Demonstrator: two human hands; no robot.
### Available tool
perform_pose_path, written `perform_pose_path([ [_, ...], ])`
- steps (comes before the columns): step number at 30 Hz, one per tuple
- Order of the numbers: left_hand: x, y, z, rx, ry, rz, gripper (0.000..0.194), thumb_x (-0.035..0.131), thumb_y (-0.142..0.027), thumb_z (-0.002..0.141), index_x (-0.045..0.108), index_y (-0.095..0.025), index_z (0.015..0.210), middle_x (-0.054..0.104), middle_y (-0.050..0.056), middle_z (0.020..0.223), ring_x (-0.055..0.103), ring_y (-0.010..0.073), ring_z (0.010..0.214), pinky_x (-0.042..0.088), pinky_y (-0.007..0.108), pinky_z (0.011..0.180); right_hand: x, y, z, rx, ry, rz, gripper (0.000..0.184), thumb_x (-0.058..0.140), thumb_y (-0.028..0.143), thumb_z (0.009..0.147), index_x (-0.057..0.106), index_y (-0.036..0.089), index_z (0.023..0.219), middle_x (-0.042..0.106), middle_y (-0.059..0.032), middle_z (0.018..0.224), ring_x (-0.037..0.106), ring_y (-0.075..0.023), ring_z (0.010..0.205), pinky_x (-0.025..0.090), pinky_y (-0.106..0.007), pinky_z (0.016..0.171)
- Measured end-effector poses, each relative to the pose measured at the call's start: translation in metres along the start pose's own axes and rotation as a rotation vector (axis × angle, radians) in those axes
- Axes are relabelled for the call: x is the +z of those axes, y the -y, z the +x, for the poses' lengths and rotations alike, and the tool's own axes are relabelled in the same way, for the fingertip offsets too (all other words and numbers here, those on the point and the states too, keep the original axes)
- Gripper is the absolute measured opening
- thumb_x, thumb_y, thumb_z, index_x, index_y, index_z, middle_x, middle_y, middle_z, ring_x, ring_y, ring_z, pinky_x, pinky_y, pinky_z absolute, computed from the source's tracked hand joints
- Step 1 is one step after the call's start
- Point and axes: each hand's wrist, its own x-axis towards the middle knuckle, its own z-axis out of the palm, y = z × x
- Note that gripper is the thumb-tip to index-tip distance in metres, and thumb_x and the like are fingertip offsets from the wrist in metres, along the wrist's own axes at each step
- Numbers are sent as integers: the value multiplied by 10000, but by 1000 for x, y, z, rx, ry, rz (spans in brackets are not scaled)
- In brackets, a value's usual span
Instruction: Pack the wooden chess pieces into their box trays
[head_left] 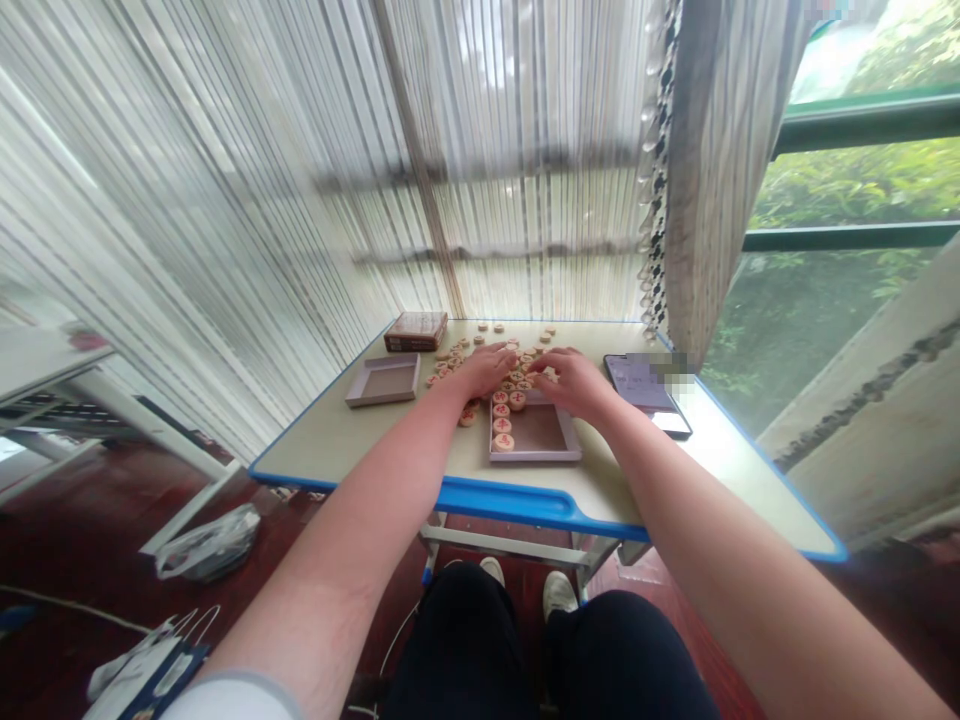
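Note:
Many round wooden Chinese chess pieces (517,378) lie in a loose heap on the desk. Over the heap's left side rests my left hand (489,368), its fingers stretched out and touching pieces. My right hand (568,382) is on the right side, fingers curved and apart, near pieces and above the far right corner of an open shallow box (536,432). Inside that box, several pieces with red characters, such as this Chinese chess piece (503,442), line the left wall, with one more beside the column's far end. The fingers partly hide the heap.
A shallow box half (350,400) sits at the left, with a closed brown box (415,330) behind it. A phone or tablet (637,385) lies at the right. The desk (315,440) has a blue edge. Curtains (525,230) hang behind it.

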Motion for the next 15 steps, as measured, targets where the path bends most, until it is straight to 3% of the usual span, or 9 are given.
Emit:
perform_pose_path([
  [2, 1, 1, 2, -4, 35, -11, 528, 125, -333, 955, 383, -122, 1365, 378, 105, 1438, 295, 187, 1348, 234, 366, 1108, -1, -5, 1, 79, -88, -27, 226, 524, 216, 758, 693, 211, 907, 664, -58, 928, 551, -224, 924, 435, -337, 816],
  [5, 5, 6, 7, 2, 71, -83, 529, 154, -360, 949, 397, -131, 1359, 399, 112, 1423, 341, 204, 1325, 253, 378, 1094, 1, -11, 3, 137, -146, -54, 253, 513, 198, 752, 676, 202, 945, 658, -60, 904, 545, -226, 912, 429, -346, 830],
  [10, 10, 12, 10, -83, -74, -231, 524, 240, -416, 924, 419, -153, 1341, 436, 155, 1386, 357, 259, 1311, 240, 433, 1082, 4, -15, 2, 149, -110, -70, 249, 515, 201, 750, 671, 206, 944, 662, -57, 897, 547, -226, 887, 431, -340, 813],
  [15, 3, 6, 6, -48, -66, -243, 497, 230, -418, 923, 625, -150, 1063, 585, 151, 1197, 512, 237, 1149, 356, 366, 1005, 4, -15, 2, 183, -110, -79, 256, 511, 197, 747, 674, 204, 945, 663, -55, 876, 554, -219, 873, 431, -330, 801],
])
